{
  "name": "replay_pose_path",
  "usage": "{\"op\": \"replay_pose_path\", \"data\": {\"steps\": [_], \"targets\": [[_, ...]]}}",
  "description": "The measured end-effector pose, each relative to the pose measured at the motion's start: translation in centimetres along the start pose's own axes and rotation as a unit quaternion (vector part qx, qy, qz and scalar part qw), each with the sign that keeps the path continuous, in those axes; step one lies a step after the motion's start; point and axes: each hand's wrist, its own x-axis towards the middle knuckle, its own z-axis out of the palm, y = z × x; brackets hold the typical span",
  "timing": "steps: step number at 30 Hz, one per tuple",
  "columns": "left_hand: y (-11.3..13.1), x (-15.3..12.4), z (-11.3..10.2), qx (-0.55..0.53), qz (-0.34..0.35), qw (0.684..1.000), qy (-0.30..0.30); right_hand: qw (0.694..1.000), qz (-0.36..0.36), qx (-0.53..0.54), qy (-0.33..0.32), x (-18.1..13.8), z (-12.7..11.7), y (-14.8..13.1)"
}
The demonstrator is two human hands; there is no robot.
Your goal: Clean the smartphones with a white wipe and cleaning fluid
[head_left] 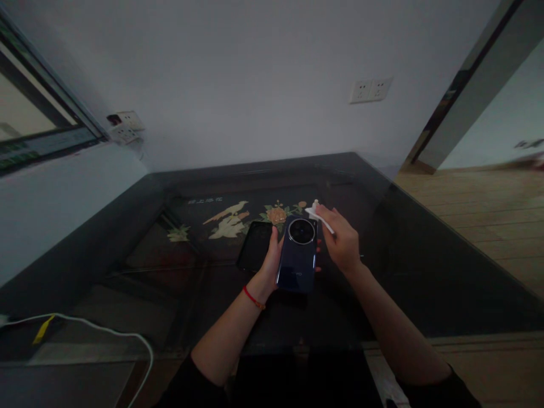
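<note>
A dark blue phone (297, 263) with a big round camera ring faces back-side up in my left hand (272, 262), whose fingers wrap around it from below. Just right of the phone's top edge, my right hand (341, 239) is closed on a white tissue (313, 212), part of which sticks out between the fingers. A black phone case (256, 246) lies on the dark table left of the phone, beside my left thumb. Whether the tissue touches the phone I cannot tell.
The glossy dark table (408, 272) bears a flower-and-bird picture (232, 221). A white cable (106, 330) with a yellow tag (43, 328) runs along the near left. Wall sockets (370, 90) sit above the table, and a window (38, 96) is at left.
</note>
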Motion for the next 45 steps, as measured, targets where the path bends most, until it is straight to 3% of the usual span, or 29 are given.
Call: {"op": "replay_pose_path", "data": {"steps": [3,9,12,14,16,19,22,25,29,33,37,40,42,45], "targets": [[0.0,0.0,0.0,0.001,-0.008,1.0,0.011,0.997,-0.022,0.017,-0.078,-0.1,0.3,0.1],[1.3,0.5,-0.9,-0.023,0.051,0.997,0.062,0.99,-0.038,0.024,-0.13,-0.7,0.6,-0.2],[1.9,0.8,-1.6,-0.026,0.077,0.99,0.116,0.972,-0.064,0.1,-0.203,-0.8,0.5,-1.6],[2.2,0.9,-1.9,-0.028,0.081,0.989,0.123,0.955,-0.031,0.178,-0.237,-0.6,0.3,-2.1],[2.6,0.9,-2.0,-0.035,0.084,0.989,0.115,0.946,0.071,0.244,-0.201,-0.4,-0.1,-1.5],[3.2,0.6,-2.0,-0.05,0.1,0.988,0.11,0.924,0.256,0.284,-0.016,-0.3,-0.9,1.8],[3.8,0.3,-2.1,-0.056,0.109,0.986,0.117,0.92,0.343,0.188,0.013,-0.5,-1.7,5.9],[4.3,0.3,-2.4,-0.039,0.112,0.984,0.134,0.945,0.325,-0.014,-0.038,-0.8,-2.0,7.5],[4.5,0.4,-2.8,-0.01,0.093,0.983,0.159,0.948,0.208,-0.201,-0.134,-0.8,-1.4,5.5],[4.6,0.3,-2.9,0.009,0.075,0.987,0.144,0.898,0.164,-0.305,-0.273,-0.8,-1.2,3.3],[4.4,0.1,-2.5,0.055,0.069,0.983,0.16,0.846,0.199,-0.297,-0.396,-1.5,-2.0,3.5],[4.0,-0.1,-2.4,0.118,0.095,0.968,0.199,0.846,0.21,-0.243,-0.426,-1.8,-2.8,4.7],[3.7,-0.1,-2.4,0.145,0.105,0.964,0.196,0.864,0.23,-0.214,-0.395,-1.5,-3.1,5.3],[3.3,0.1,-2.3,0.22,0.134,0.944,0.205,0.908,0.291,-0.113,-0.28,-0.4,-2.7,4.1]]}}
